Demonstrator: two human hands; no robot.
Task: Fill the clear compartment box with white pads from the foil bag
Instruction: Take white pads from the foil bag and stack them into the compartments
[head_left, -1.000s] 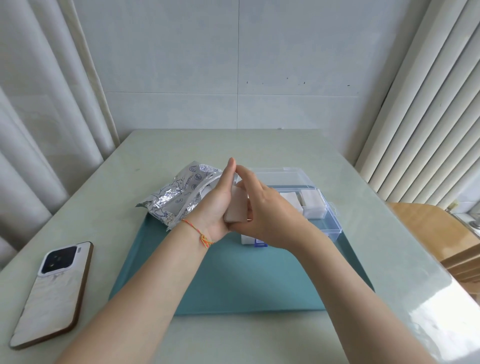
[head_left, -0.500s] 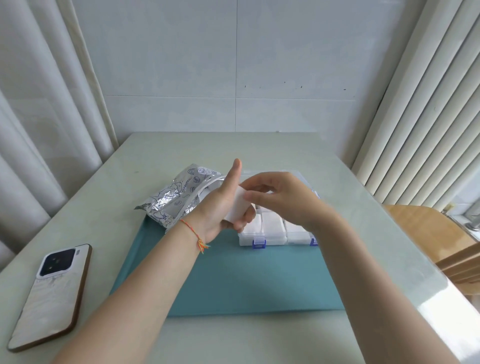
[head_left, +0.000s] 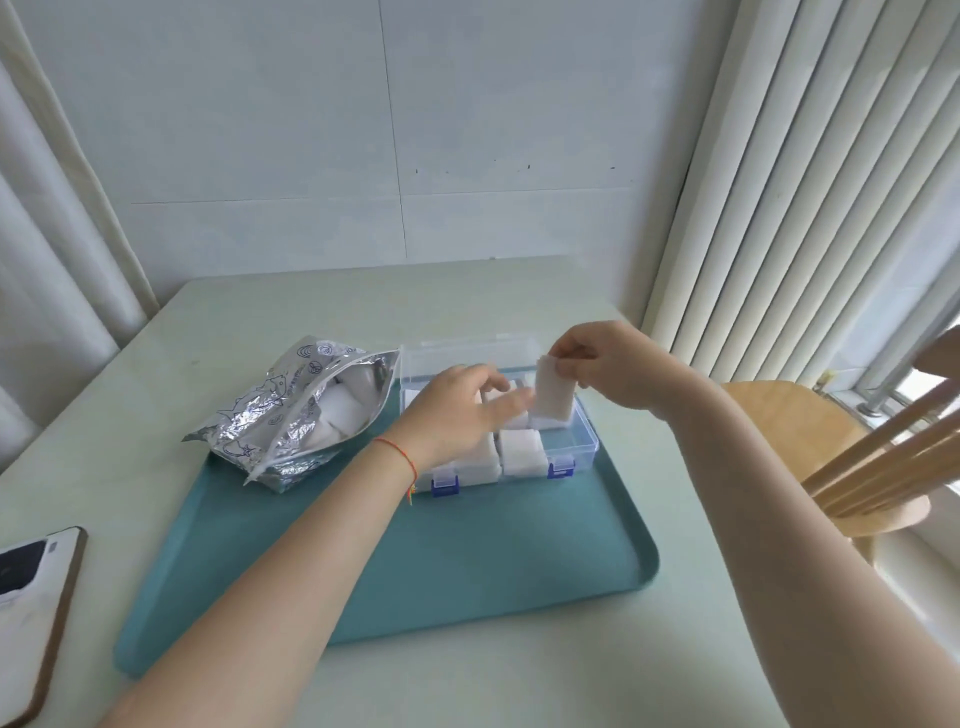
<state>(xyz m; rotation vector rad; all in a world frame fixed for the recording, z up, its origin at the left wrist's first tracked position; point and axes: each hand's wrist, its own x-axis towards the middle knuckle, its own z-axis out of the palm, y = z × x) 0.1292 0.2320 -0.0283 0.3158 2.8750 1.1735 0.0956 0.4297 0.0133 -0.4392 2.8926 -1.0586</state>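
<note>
A phone (head_left: 31, 597) lies at the table's left edge; beside it the foil bag (head_left: 291, 410) gapes open on the teal tray (head_left: 467, 571), pads left inside. The left hand (head_left: 457, 415) hovers over the clear box (head_left: 584, 441), fingers relaxed. The right hand (head_left: 608, 369) pinches a white pad (head_left: 553, 392) above the far right compartment. Most compartments look filled; the near right one appears empty.

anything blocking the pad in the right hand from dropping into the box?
Nothing visible. The right hand pinches the white pad directly over the box, lid open. The left hand sits beside it over the middle compartments, not under the pad.
</note>
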